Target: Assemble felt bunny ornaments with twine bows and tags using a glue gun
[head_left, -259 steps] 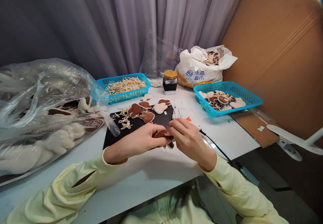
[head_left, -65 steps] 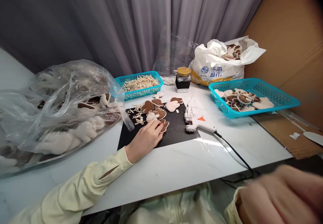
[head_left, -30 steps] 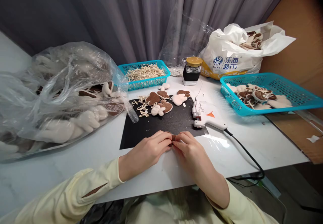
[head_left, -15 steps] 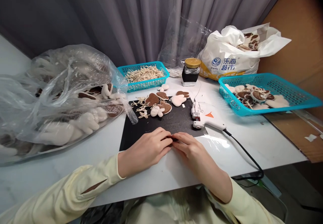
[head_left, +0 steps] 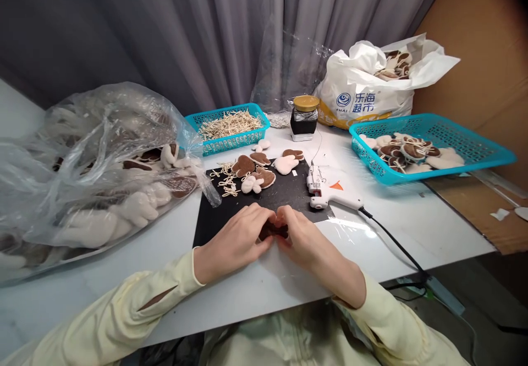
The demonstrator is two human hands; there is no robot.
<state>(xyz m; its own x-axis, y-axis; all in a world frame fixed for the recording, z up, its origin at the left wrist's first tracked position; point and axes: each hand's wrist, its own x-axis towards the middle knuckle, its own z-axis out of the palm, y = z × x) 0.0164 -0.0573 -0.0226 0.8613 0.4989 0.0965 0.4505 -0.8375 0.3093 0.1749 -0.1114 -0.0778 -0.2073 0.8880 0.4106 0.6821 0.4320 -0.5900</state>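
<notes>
My left hand (head_left: 236, 238) and my right hand (head_left: 300, 238) meet at the near edge of the black mat (head_left: 289, 195). Both are closed on a small brown felt piece (head_left: 273, 229), mostly hidden by my fingers. Farther back on the mat lie several brown and cream felt shapes (head_left: 256, 172) and small cream string bows (head_left: 225, 181). A white glue gun (head_left: 330, 191) lies on the mat's right edge, its black cord (head_left: 391, 242) running off the table's near right edge.
A clear plastic bag of plush pieces (head_left: 94, 173) fills the left. A blue basket of string bows (head_left: 226, 129) stands at the back, a dark jar (head_left: 303, 118) beside it. A white shopping bag (head_left: 371, 96) and a blue basket of finished pieces (head_left: 429, 151) are right. Cardboard stands beyond.
My right hand came back from off the table and joined my left on the brown piece. Over the last second both hands stayed together at the mat's near edge.
</notes>
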